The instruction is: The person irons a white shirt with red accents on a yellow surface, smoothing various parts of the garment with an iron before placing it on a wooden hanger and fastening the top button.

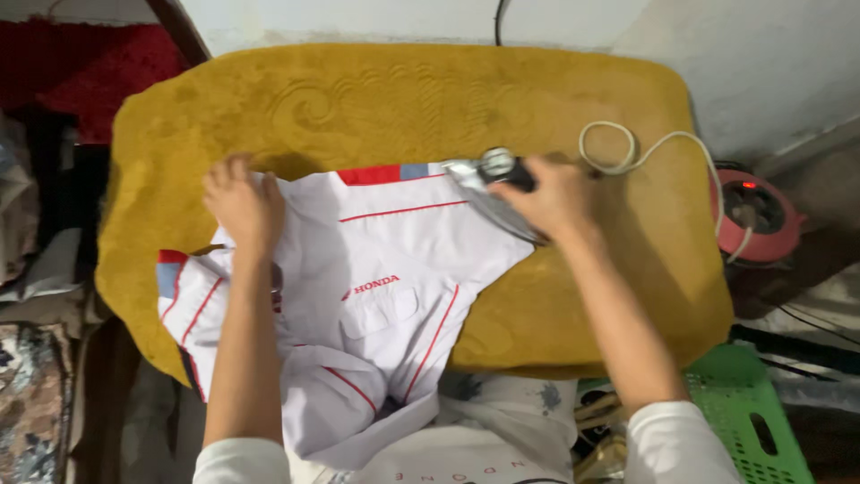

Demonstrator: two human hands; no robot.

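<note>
A: So where does the white shirt [376,296] lie?

B: It lies spread over a mustard-yellow padded cover [403,99] on the table, with its lower part hanging off the near edge toward the person. It has thin red piping, a chest pocket, and red-and-blue patches at the sleeve ends.

A: What does the left hand [242,202] do?

B: It rests flat on the shirt's upper left part, fingers spread and pointing away from the person, pressing the cloth down. It pinches nothing.

A: And the right hand [555,197]?

B: It is closed around the dark handle of an electric iron [493,184]. The iron's silvery body sits on the shirt's upper right edge, close to 1 sleeve end with a red and blue patch.

A: Is the iron wired?

B: Yes, a white cord [627,148] loops on the yellow cover just beyond the right hand and runs off to the right, toward a round pink appliance [757,215] with a small red light.

A: Anything else nearby?

B: A green plastic basket [748,408] stands below the table's right corner, beside the person's right sleeve. A red cloth [90,67] lies at the far left.
</note>
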